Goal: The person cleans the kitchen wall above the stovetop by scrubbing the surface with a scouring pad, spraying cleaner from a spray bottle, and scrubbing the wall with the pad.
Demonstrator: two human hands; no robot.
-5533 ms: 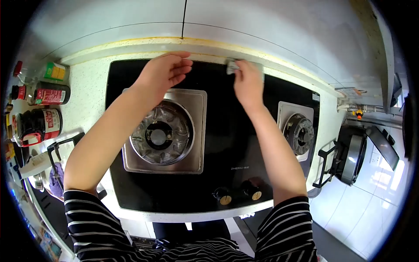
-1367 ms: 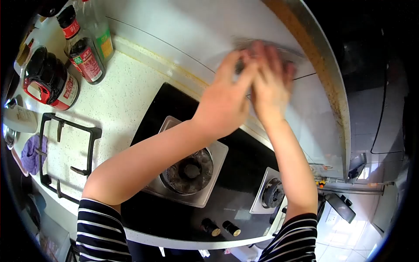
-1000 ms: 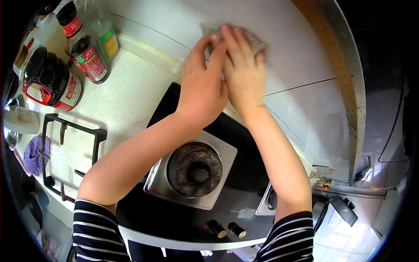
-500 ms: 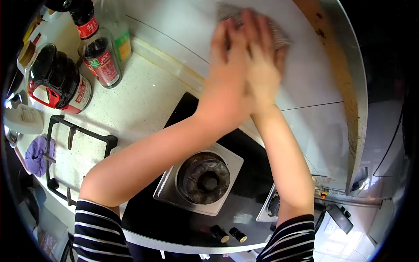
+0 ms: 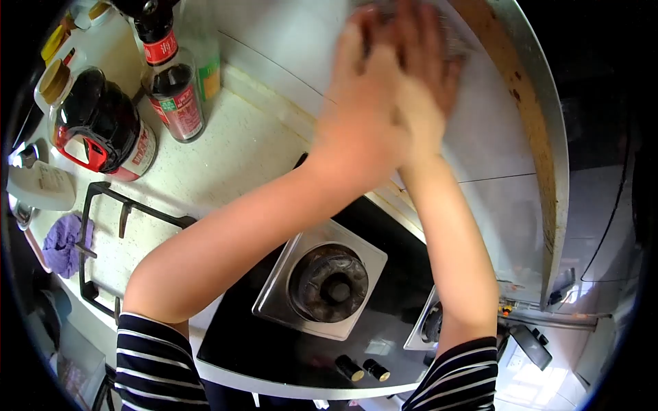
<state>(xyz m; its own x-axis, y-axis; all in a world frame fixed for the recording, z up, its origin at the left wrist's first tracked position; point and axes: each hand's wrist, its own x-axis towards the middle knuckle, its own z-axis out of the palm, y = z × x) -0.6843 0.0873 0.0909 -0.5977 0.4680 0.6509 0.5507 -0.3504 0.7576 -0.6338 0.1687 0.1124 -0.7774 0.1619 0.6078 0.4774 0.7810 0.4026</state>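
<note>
My left hand (image 5: 360,103) and my right hand (image 5: 423,79) are side by side against the tiled wall, overlapping near the wrists. Both have their fingers stretched out and lying flat, blurred by motion. Under the fingers is a thin greyish cloth (image 5: 458,44), pressed to the tiles. Only its edges show; the hands hide most of it. Below my forearms lies a black gas hob (image 5: 401,253) with a round burner (image 5: 329,282) that has no pan support over it.
On the counter at the left stand a soy sauce bottle (image 5: 179,99), a large dark jug with a red handle (image 5: 103,127) and a white bottle (image 5: 42,186). A black pan support (image 5: 86,270) and a purple cloth (image 5: 63,243) lie nearby. A stained panel edge (image 5: 528,103) borders the wall.
Both hands and the cloth have moved a little upward along the wall in the view. The whole view has shifted slightly, with the counter things now further right.
</note>
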